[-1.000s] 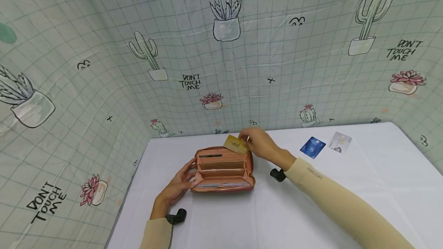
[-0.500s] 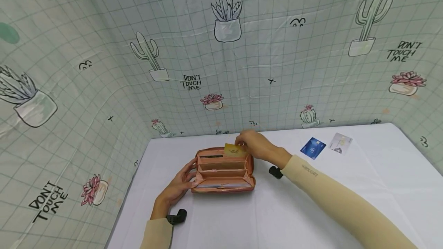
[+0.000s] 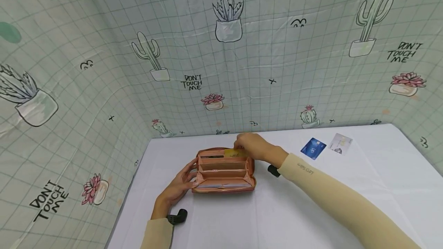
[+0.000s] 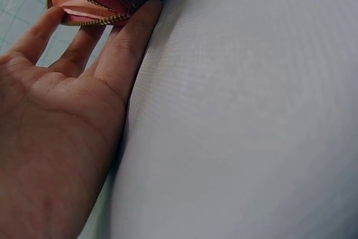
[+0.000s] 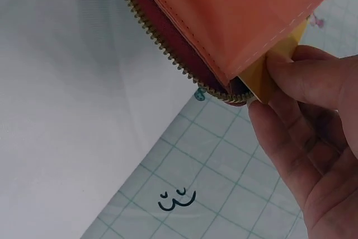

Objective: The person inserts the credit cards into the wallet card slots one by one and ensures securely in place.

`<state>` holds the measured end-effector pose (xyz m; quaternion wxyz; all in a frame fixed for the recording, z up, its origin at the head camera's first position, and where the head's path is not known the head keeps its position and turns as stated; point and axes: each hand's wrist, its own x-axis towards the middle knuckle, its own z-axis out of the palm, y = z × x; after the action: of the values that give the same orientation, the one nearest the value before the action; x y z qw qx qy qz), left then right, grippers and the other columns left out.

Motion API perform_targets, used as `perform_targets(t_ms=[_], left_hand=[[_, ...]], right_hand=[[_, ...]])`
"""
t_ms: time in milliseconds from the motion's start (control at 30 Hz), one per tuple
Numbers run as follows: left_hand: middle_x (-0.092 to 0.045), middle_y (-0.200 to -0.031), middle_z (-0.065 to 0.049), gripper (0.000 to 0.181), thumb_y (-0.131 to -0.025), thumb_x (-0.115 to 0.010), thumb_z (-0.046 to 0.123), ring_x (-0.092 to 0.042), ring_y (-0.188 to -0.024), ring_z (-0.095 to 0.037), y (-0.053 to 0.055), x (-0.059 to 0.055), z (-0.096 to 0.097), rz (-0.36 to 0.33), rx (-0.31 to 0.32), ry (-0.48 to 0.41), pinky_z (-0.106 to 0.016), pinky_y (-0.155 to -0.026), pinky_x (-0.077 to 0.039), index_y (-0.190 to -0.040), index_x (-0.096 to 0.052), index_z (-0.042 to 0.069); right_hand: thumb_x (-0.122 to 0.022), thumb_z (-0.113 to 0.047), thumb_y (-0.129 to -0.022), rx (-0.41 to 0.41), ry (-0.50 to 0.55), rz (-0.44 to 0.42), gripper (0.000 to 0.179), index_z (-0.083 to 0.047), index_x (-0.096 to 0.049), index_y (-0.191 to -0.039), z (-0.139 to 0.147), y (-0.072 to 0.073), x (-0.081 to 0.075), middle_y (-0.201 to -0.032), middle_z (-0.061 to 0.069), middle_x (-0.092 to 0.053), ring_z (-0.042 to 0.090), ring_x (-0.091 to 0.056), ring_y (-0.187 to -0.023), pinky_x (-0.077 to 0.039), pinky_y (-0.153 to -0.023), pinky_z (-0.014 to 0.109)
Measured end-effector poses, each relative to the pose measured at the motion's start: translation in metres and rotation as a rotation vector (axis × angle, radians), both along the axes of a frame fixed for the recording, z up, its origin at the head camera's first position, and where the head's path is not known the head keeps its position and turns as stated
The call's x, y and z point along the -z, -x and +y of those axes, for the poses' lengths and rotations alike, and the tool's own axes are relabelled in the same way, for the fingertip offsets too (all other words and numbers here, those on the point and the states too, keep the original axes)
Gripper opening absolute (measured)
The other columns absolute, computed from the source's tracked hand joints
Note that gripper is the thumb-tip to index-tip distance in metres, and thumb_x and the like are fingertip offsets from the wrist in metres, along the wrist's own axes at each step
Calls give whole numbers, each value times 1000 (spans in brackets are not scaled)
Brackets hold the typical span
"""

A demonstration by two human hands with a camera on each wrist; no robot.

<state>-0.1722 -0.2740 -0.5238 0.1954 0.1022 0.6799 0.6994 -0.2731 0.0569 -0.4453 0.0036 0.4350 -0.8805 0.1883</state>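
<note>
An unzipped orange wallet (image 3: 223, 173) stands spread on the table, its compartments showing. My left hand (image 3: 178, 185) holds its left end; in the left wrist view a digit touches the orange lining inside the zipper edge, with other fingers behind it. At the wallet's back right corner, my right hand (image 3: 254, 147) pinches a gold card (image 3: 230, 152). Most of that card is inside a slot, and its upper strip shows. In the right wrist view, the thumb (image 5: 305, 76) presses on the gold card (image 5: 260, 79) beside the stitched slot edge.
A blue card (image 3: 313, 148) and a silvery card (image 3: 340, 143) lie on the white tablecloth (image 3: 294, 210) at the back right. A dark card edge (image 3: 212, 156) shows in the wallet's back left slot. A cactus-print curtain (image 3: 256, 57) rises behind the table.
My right hand has moved left and down, sliding the gold card from above the wallet's back edge deep into the slot. The left hand stays on the wallet's left end.
</note>
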Motion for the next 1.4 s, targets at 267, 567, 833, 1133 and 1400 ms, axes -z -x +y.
perform_targets(t_ms=[267,567,833,1133,1400], left_hand=[[-28,-160,-20,99,-94,-77,10,-55,-128,-9,-1,-1,0,-8,-4,7,-27,-102,-49,-170,-15,6],[-26,-161,-19,97,-95,-74,4,-55,-129,-9,2,1,-1,-2,8,-8,-26,-102,-49,-170,-13,6],[-32,-157,-15,96,-95,-74,5,-56,-127,-9,3,2,-1,10,8,-3,-26,-100,-50,-170,-15,6],[-30,-159,-18,97,-94,-76,7,-56,-127,-9,1,1,0,10,2,0,-26,-100,-49,-170,-15,6],[-31,-157,-16,97,-94,-75,5,-55,-127,-10,1,1,-1,-4,-11,6,-26,-99,-49,-170,-15,7]], right_hand=[[-80,-2,-92,7,32,87,9,-10,-79,-97,0,-7,4,-91,2,-72,18,-69,-82,-59,-76,34],[-78,-4,-94,-16,-13,104,7,-11,-79,-98,-2,-7,2,-91,1,-69,19,-71,-85,-59,-77,34],[-77,-1,-93,-32,-18,100,11,-11,-75,-96,-3,-3,4,-92,0,-69,17,-70,-84,-59,-77,33],[-78,-1,-94,-27,-87,50,12,-10,-75,-101,-6,-8,7,-97,2,-76,18,-71,-86,-58,-76,34],[-74,-6,-98,-39,-30,-41,6,-11,-74,-101,-1,-9,2,-97,1,-78,18,-73,-86,-59,-76,35]])
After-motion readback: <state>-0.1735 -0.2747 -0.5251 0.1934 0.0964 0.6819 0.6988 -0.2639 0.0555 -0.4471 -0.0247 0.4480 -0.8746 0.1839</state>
